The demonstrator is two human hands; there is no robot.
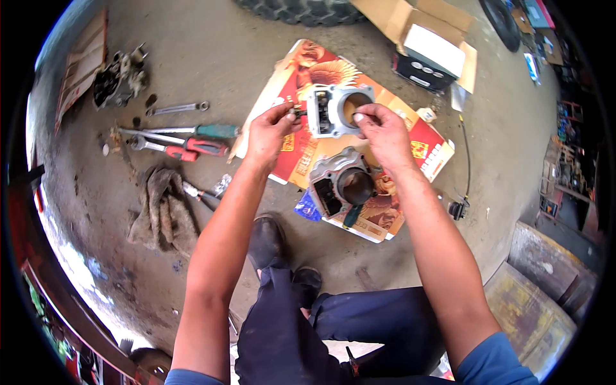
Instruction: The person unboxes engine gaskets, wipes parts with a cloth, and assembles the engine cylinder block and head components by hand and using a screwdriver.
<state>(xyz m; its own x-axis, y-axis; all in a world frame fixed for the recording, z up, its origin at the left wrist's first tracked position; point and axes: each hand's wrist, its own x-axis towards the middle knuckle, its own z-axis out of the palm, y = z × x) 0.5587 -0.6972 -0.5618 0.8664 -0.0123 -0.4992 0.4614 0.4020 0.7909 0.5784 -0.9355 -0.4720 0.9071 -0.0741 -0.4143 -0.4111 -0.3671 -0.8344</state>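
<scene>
A clean silver engine cylinder block (335,96) sits over a flattened red and gold cardboard sheet (301,168). My right hand (382,128) grips its right side, thumb and fingers at the rim of the round bore. At the block's left side, my left hand (273,128) is closed, thumb and fingertips pinching a small dark part (297,112) whose kind I cannot make out. Nearer to me lies a second, dirtier cylinder block (337,168) with a dark bore. A dark green handle (351,217) and a blue packet (308,206) lie beside it.
On the floor at left are a wrench (179,108), screwdrivers with green (217,131) and red handles, pliers (199,192), a grimy rag (165,208) and a greasy engine part (122,77). An open carton (388,25), a black box (423,74) and a tyre (301,9) stand beyond.
</scene>
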